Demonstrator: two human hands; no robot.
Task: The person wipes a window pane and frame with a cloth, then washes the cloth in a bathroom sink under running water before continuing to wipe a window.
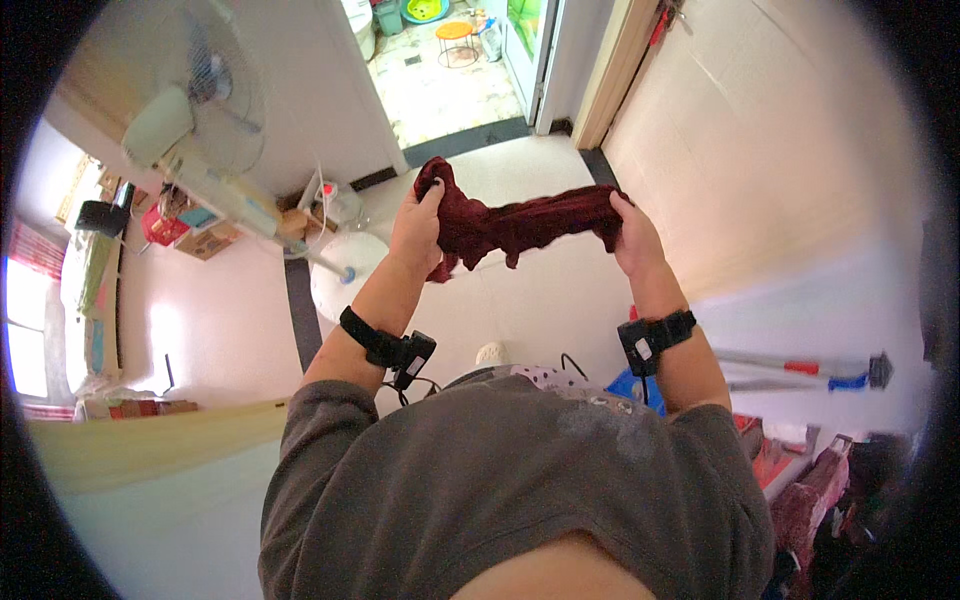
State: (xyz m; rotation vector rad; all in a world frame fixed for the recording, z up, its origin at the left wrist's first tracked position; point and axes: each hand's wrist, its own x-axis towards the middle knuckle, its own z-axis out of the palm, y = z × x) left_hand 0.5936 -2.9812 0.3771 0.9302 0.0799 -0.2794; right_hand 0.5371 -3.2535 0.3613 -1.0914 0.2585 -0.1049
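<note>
A dark red cloth [525, 221], bunched and twisted, is stretched between my two hands in front of my body. My left hand [421, 229] grips its left end, where a fold stands up above the thumb and a loose part hangs below. My right hand [636, 232] pinches the right end between thumb and fingers. The lower edge of the cloth hangs in uneven folds. Its exact kind cannot be told. Each wrist bears a black strap with a small box and a cable.
A standing fan [202, 90] with a round white base [349, 274] is at the left. Beyond a dark threshold [469, 142], an orange-topped stool [454, 31] stands in another room. A wooden door frame [611, 75] is ahead right; cardboard boxes [206, 240] lie at the left.
</note>
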